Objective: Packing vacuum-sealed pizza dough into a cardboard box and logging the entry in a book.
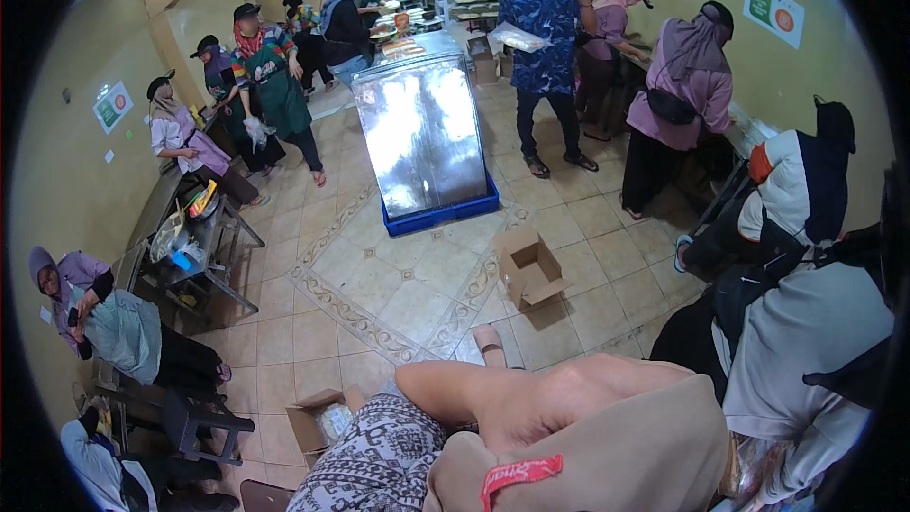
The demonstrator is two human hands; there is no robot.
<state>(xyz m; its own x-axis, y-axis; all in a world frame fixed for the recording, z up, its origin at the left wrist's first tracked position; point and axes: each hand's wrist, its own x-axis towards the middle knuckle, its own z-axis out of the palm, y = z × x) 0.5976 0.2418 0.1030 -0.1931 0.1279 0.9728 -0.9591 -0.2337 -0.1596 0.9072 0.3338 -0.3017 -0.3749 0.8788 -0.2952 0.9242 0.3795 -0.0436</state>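
Observation:
Close to the camera, my right hand (569, 395) reaches across the lower middle of the view, one finger stretched to the left. The other fingers are hidden, so whether it holds anything is unclear. Beige cloth (611, 448) with a red label (522, 476) that bears writing lies against it. Left of the hand is patterned dark and white cloth (377, 448). My left hand is out of view. A beige shoe (489, 343) shows just beyond the hand. Farther ahead on the tiles stands an open cardboard box (530, 267).
A tall metal-sided cabinet (426, 135) on a blue base (444, 213) stands mid-floor. Another cardboard box (306, 419) holds plastic-wrapped contents. Several people line both walls; one person (544, 35) holds a plastic-wrapped pack (522, 37). A stool (206, 419) and low table (206, 249) stand left.

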